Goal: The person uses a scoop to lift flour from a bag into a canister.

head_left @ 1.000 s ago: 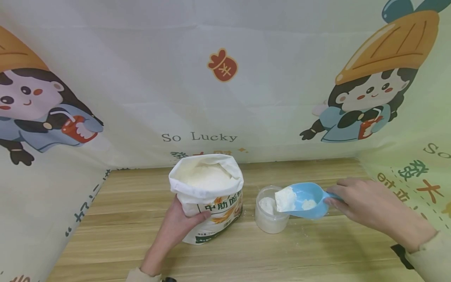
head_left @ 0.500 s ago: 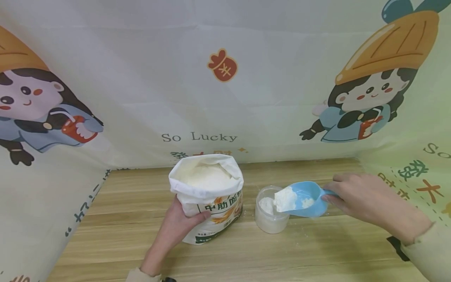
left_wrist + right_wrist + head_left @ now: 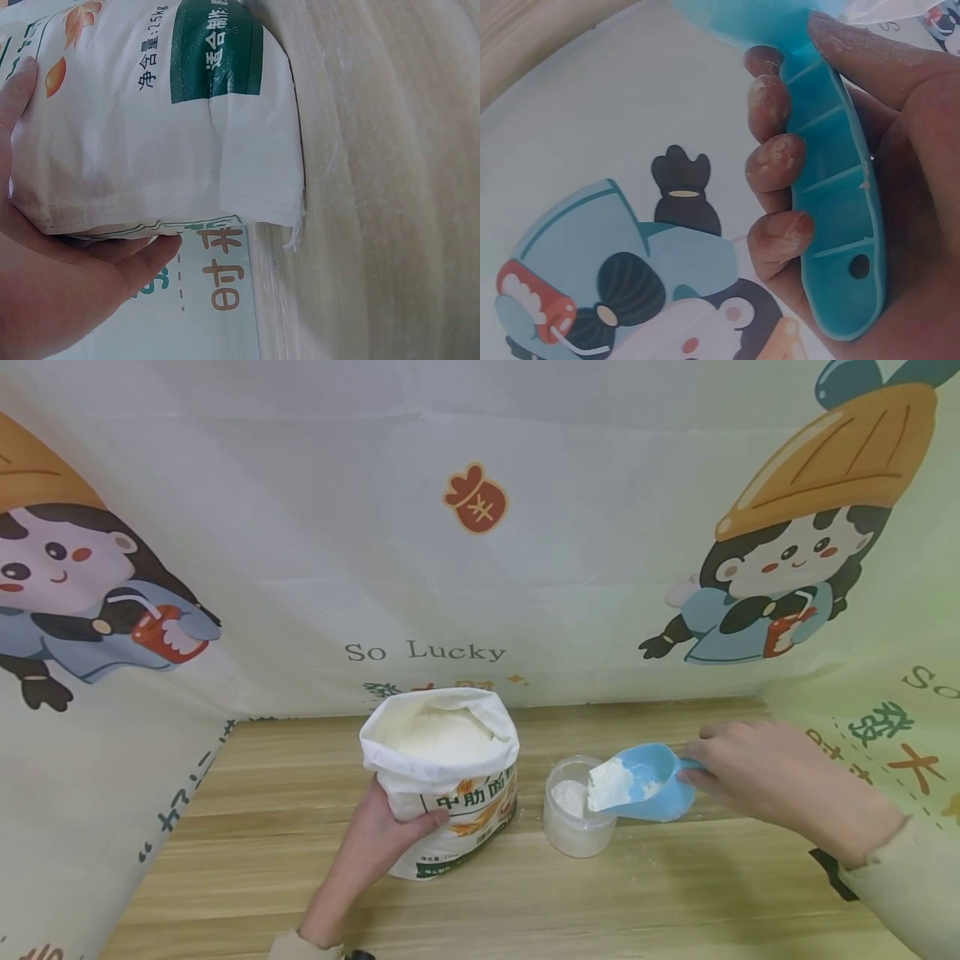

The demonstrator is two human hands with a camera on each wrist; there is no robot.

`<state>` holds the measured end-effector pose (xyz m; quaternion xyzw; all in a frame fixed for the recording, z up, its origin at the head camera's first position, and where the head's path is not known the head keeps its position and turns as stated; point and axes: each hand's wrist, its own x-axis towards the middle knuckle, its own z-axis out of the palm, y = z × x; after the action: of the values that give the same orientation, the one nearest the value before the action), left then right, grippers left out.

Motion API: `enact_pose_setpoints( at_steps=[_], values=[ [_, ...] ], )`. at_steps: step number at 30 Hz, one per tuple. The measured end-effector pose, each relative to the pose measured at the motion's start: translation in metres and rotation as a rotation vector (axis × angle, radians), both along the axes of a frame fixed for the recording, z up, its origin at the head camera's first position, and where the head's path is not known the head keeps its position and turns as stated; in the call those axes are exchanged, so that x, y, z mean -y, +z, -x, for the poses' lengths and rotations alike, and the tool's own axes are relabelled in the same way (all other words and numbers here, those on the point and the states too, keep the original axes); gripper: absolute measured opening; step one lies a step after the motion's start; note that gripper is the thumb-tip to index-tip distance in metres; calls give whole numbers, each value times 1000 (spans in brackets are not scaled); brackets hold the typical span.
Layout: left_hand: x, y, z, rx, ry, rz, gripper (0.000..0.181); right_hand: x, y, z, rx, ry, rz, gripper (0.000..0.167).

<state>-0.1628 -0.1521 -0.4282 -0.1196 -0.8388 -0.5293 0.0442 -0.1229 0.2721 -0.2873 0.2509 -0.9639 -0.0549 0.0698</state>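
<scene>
Table: while the wood table carries everything, all the action's along its middle
Bag: flour bag standing upright, mouth facing up, flour showing inside; left hand has it gripped, thumb across the front and fingers round the far side
Scoop: blue one, to the bag's right, lip over the jar's right edge (can't tell if it touches); right hand has its fingers curled tight round the handle of the scoop
Jar: clear jar just beside the bag, some flour already in it
Scooped flour: the heap sits at the lip, so I'd call this the tipping step; next move probably calls for a slow wrist roll, lip kept inside the rim, or it'll spill
</scene>
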Motion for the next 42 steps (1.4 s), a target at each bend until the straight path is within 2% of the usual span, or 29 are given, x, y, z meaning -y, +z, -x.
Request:
enact_pose_setpoints(
  at_steps=[12,15,22,26,32,42],
  values=[
    [1,-2,2,-24,-21,-4,91,15,10,7,30,-9,-27,14],
    [1,-2,2,-23,-16,1,92,19,13,8,32,-6,-35,19],
    [0,-3,2,-5,-7,-3,93,29,15,8,-23,7,-49,23],
    [0,-2,1,1,-8,-2,92,33,15,8,-57,12,-68,32],
    [0,-1,0,11,-13,-5,90,42,17,10,-62,3,-107,40],
    [1,-3,2,3,-10,9,94,48,19,10,-88,16,-133,39]
  ],
)
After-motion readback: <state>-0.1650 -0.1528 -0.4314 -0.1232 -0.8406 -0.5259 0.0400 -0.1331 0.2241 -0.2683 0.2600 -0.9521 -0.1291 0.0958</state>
